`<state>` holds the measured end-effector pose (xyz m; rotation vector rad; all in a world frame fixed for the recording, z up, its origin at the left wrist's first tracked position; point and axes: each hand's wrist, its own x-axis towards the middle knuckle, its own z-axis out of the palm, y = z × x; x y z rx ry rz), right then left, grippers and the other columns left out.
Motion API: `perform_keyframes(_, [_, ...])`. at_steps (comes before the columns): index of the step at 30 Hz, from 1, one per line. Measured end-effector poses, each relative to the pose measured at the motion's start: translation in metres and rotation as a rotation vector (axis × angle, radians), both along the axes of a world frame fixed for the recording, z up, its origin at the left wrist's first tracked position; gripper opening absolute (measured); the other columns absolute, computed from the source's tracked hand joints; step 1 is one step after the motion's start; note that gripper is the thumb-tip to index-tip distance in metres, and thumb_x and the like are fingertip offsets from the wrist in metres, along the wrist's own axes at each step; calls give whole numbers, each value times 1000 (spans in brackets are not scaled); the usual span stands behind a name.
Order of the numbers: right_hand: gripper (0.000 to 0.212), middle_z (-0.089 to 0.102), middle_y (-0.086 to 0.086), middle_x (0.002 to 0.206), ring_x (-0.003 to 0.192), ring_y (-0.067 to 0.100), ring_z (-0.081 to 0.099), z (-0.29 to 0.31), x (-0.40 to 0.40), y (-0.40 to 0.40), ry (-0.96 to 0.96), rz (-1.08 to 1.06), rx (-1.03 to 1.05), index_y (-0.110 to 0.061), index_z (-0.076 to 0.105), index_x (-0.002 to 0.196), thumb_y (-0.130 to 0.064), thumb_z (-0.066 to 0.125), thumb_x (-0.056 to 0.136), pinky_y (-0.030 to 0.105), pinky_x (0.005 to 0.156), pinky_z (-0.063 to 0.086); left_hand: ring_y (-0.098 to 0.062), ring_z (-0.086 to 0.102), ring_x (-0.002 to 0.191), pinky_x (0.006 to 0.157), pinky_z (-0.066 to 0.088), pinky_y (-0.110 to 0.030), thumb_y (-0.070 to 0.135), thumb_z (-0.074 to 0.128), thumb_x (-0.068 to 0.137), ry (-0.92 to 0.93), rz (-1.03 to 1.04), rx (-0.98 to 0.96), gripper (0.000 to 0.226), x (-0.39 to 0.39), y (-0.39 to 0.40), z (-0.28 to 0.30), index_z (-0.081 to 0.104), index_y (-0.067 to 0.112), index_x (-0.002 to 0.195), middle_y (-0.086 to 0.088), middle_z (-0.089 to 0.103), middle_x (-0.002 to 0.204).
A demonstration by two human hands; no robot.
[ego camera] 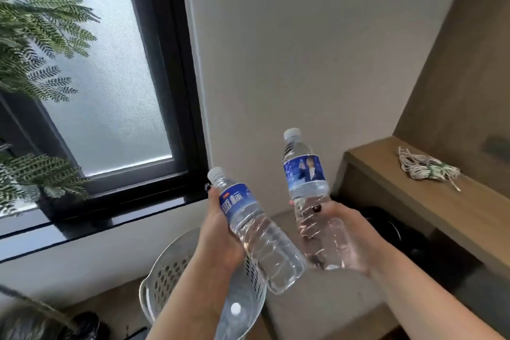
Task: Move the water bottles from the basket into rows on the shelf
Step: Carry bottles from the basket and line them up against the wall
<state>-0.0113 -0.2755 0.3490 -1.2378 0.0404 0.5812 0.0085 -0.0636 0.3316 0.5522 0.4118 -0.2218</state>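
My left hand (218,232) grips a clear water bottle (256,232) with a blue label, tilted with its white cap up and to the left. My right hand (347,232) grips a second clear bottle (311,201) with a blue label, held nearly upright, cap at the top. Both bottles are raised in the air in front of a pale wall. Below my left forearm stands the white perforated basket (165,276), and one more bottle's white cap (235,308) shows inside it. The wooden shelf (430,193) lies to the right of my right hand.
A bundle of white and green cord (425,167) lies on the shelf top. Dark objects sit in the opening under the shelf (386,226). A black-framed frosted window (110,77) and a fern-like plant (36,44) fill the left side.
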Motion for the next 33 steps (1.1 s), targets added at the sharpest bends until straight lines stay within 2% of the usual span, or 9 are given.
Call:
perform_keyframes(5, [46, 67, 12, 91, 80, 27, 63, 2, -38, -41, -149, -98, -1, -14, 70, 102, -30, 73, 59, 42, 70, 55, -20, 65, 60, 58, 57, -33, 63, 48, 89, 3, -199, 60, 57, -2, -49, 2, 60, 8, 101, -7, 65, 72])
perform_keyframes(9, [53, 66, 14, 91, 74, 24, 63, -6, -63, -86, -82, -226, 54, -11, 68, 107, -29, 75, 58, 38, 68, 53, -20, 62, 63, 67, 53, -36, 64, 50, 87, 40, -344, 55, 59, -4, -101, 3, 60, 8, 102, -7, 63, 72])
perform_keyframes(13, [48, 64, 22, 83, 59, 22, 67, 8, -75, -124, 51, -371, 17, 4, 63, 96, -36, 75, 72, 34, 64, 50, -21, 64, 58, 57, 56, -35, 63, 51, 88, 64, -460, 76, 57, -5, -156, 1, 60, 9, 102, -8, 65, 70])
perform_keyframes(16, [84, 67, 25, 81, 59, 26, 69, 3, -85, -165, 77, -500, 80, 9, 59, 108, -36, 93, 45, 31, 55, 56, -21, 67, 53, 50, 56, -34, 62, 51, 88, 52, -543, 85, 55, -8, -201, 6, 60, 9, 99, -9, 66, 67])
perform_keyframes(20, [51, 69, 10, 77, 62, 21, 68, -13, -111, -226, 69, -596, 131, -4, 59, 107, -20, 82, 64, 31, 56, 56, -19, 65, 58, 58, 57, -37, 64, 53, 86, 37, -644, 79, 54, -10, -268, 8, 61, 12, 98, -6, 65, 72])
perform_keyframes(22, [56, 65, 15, 77, 62, 27, 64, -12, -121, -257, 19, -600, 155, -5, 62, 101, -17, 88, 54, 35, 59, 55, -20, 64, 62, 61, 56, -36, 63, 57, 84, 46, -669, 85, 53, -11, -305, 5, 60, 13, 102, -6, 64, 74])
perform_keyframes(27, [26, 60, 32, 103, 84, 36, 62, -14, -151, -338, 7, -684, 103, -2, 75, 95, -10, 72, 71, 48, 75, 57, -21, 61, 72, 76, 51, -40, 63, 54, 86, 69, -733, 78, 56, -21, -393, -4, 58, 12, 108, -8, 62, 80])
perform_keyframes(30, [64, 63, 28, 119, 107, 42, 58, -18, -161, -380, 35, -740, 72, -1, 68, 113, -23, 85, 57, 60, 101, 40, -19, 58, 75, 81, 49, -39, 63, 58, 83, 55, -761, 89, 57, -25, -436, -13, 56, 15, 114, -7, 58, 83])
perform_keyframes(33, [102, 67, 24, 118, 105, 36, 67, -19, -167, -407, 100, -801, 117, 3, 57, 121, -35, 95, 35, 48, 92, 51, -16, 56, 68, 73, 48, -35, 63, 57, 84, 52, -788, 99, 52, -29, -473, -16, 57, 15, 104, -5, 58, 77])
